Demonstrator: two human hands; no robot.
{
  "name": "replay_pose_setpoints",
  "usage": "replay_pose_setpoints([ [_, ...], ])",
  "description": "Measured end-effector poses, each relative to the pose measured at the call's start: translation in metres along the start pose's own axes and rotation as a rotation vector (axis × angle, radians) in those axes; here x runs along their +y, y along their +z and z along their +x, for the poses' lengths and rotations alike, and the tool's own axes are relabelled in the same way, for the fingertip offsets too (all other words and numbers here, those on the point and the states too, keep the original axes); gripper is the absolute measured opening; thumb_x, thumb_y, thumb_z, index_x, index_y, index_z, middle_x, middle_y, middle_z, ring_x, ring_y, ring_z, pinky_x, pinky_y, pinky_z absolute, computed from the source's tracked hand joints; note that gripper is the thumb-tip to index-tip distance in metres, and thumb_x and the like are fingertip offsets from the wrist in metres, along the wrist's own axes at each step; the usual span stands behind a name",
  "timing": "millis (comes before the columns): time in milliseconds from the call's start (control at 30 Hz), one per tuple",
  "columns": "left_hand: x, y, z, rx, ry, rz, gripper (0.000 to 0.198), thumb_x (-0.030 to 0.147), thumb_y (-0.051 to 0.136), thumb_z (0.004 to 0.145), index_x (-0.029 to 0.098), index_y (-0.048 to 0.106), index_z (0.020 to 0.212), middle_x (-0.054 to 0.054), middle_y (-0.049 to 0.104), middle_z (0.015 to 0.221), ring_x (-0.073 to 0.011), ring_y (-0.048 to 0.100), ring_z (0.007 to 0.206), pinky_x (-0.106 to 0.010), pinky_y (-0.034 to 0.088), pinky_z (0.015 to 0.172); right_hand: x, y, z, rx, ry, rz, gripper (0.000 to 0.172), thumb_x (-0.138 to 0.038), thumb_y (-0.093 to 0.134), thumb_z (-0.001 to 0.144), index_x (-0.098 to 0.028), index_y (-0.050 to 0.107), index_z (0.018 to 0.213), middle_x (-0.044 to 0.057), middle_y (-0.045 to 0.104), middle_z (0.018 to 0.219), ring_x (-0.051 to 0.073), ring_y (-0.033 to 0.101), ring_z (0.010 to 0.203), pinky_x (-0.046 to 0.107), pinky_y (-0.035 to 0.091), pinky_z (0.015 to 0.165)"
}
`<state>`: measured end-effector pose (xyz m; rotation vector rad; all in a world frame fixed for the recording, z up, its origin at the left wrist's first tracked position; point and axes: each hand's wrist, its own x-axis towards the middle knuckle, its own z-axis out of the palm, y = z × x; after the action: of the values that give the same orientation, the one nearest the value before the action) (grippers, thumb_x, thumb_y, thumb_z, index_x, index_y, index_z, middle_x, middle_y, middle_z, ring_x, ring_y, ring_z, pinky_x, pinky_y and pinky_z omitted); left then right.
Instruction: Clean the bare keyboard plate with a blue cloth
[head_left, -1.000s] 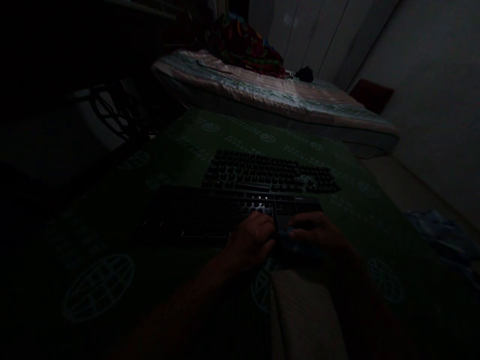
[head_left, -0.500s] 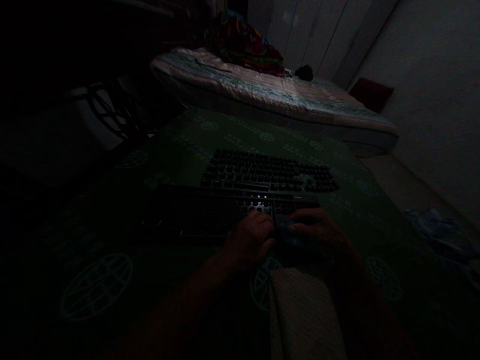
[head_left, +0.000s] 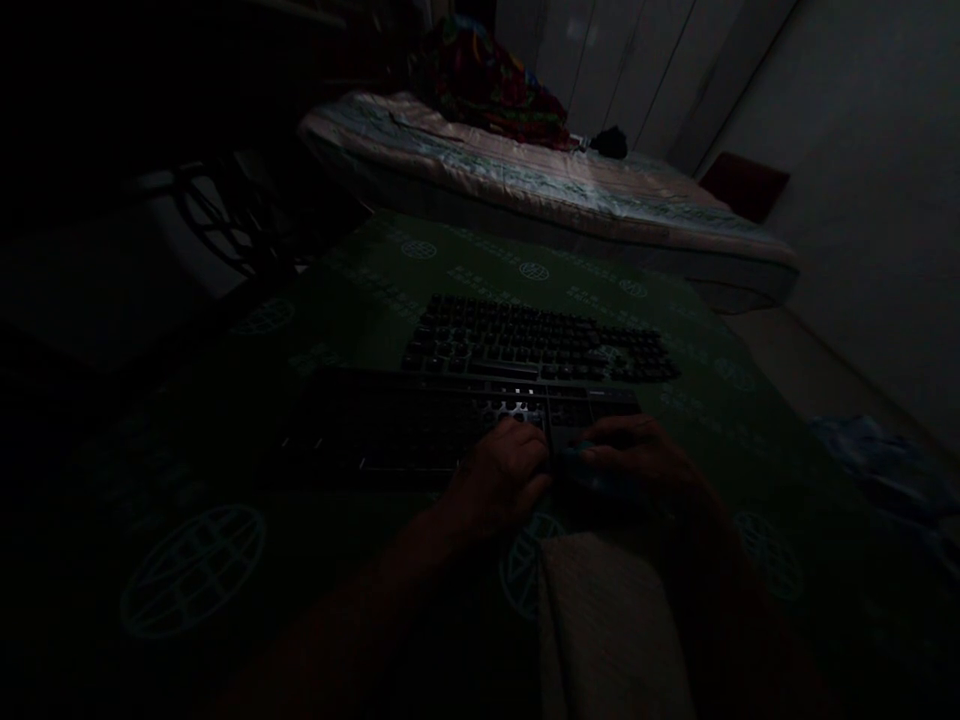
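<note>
The room is very dark. My left hand [head_left: 501, 475] and my right hand [head_left: 639, 462] meet, fingers curled, at the near right edge of a black keyboard frame [head_left: 405, 425] lying on a green printed mat [head_left: 225, 480]. Between the fingertips sits a small bluish thing [head_left: 581, 470] that I cannot make out. Behind the frame lies a second black keyboard [head_left: 536, 342] full of keys. A pale cloth [head_left: 607, 620] lies just in front of my hands.
A mattress [head_left: 540, 185] with a crumpled colourful cloth [head_left: 495, 85] stretches across the back. A dark metal chair frame [head_left: 225, 215] stands at the left. Bluish fabric [head_left: 877, 465] lies on the floor at the right, beside a pale wall.
Both hands have crept slightly forward over the keyboard frame's edge; the fingers stay pressed together. Nothing else has shifted.
</note>
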<state>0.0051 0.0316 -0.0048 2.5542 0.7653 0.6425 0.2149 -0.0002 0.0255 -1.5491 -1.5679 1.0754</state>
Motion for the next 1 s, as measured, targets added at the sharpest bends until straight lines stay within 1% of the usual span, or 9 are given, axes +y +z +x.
replay_pose_setpoints([
  [100, 0.0009, -0.0005, 0.0001, 0.003, -0.008, -0.007, 0.007, 0.016, 0.058, 0.079, 0.015, 0.058, 0.086, -0.007, 0.061, 0.097, -0.0208, 0.052, 0.093, -0.035, 0.045, 0.083, 0.0006, -0.0008, -0.0005, -0.03, -0.022, -0.005, 0.022, -0.039, 0.073, 0.064, -0.017, 0.07, 0.067, 0.002, 0.064, 0.064, 0.016, 0.057, 0.062, 0.026, 0.046, 0.057],
  [267, 0.0006, 0.0001, 0.0009, 0.003, 0.001, 0.002, 0.005, 0.017, 0.058, 0.08, 0.015, 0.058, 0.085, -0.007, 0.061, 0.096, -0.0208, 0.053, 0.092, -0.035, 0.045, 0.083, -0.0022, 0.001, -0.0008, -0.002, -0.049, -0.059, 0.021, -0.037, 0.072, 0.066, -0.016, 0.071, 0.071, 0.003, 0.066, 0.069, 0.017, 0.059, 0.066, 0.027, 0.047, 0.062],
  [367, 0.0, 0.0005, 0.0012, -0.002, -0.002, 0.0, 0.006, 0.017, 0.057, 0.08, 0.015, 0.058, 0.086, -0.007, 0.061, 0.096, -0.0208, 0.052, 0.092, -0.035, 0.045, 0.083, -0.0058, 0.004, 0.0002, -0.035, -0.07, -0.05, 0.02, -0.036, 0.07, 0.067, -0.017, 0.071, 0.071, 0.002, 0.066, 0.068, 0.017, 0.06, 0.066, 0.027, 0.046, 0.061],
  [567, 0.0002, -0.0004, 0.0008, 0.002, -0.001, 0.004, 0.007, 0.016, 0.058, 0.08, 0.014, 0.059, 0.086, -0.008, 0.061, 0.096, -0.0212, 0.052, 0.093, -0.035, 0.045, 0.083, -0.0069, 0.0045, 0.0015, -0.019, -0.019, -0.036, 0.019, -0.035, 0.071, 0.065, -0.016, 0.07, 0.07, 0.002, 0.065, 0.067, 0.016, 0.058, 0.063, 0.027, 0.045, 0.059],
  [700, -0.0004, 0.0002, 0.0001, 0.013, -0.003, 0.006, 0.008, 0.016, 0.059, 0.079, 0.015, 0.059, 0.087, -0.007, 0.061, 0.096, -0.0208, 0.052, 0.092, -0.034, 0.045, 0.083, -0.0055, 0.0013, 0.0, -0.007, -0.029, -0.012, 0.02, -0.036, 0.071, 0.066, -0.016, 0.069, 0.068, 0.001, 0.063, 0.065, 0.015, 0.057, 0.063, 0.026, 0.045, 0.058],
  [867, -0.0009, 0.0009, 0.0001, 0.014, 0.013, -0.005, 0.006, 0.016, 0.058, 0.079, 0.016, 0.058, 0.085, -0.006, 0.061, 0.096, -0.0205, 0.052, 0.093, -0.034, 0.045, 0.083, -0.0061, 0.0011, 0.0001, -0.021, -0.044, -0.031, 0.022, -0.038, 0.071, 0.066, -0.016, 0.07, 0.069, 0.002, 0.063, 0.065, 0.015, 0.057, 0.062, 0.026, 0.045, 0.059],
  [1000, 0.0, -0.0002, 0.0004, 0.013, 0.003, -0.007, 0.006, 0.016, 0.058, 0.079, 0.016, 0.057, 0.084, -0.006, 0.061, 0.096, -0.0207, 0.053, 0.093, -0.035, 0.045, 0.083, -0.0029, 0.001, 0.0004, -0.009, -0.032, -0.02, 0.022, -0.038, 0.072, 0.065, -0.016, 0.069, 0.067, 0.001, 0.063, 0.063, 0.015, 0.056, 0.06, 0.025, 0.044, 0.055],
])
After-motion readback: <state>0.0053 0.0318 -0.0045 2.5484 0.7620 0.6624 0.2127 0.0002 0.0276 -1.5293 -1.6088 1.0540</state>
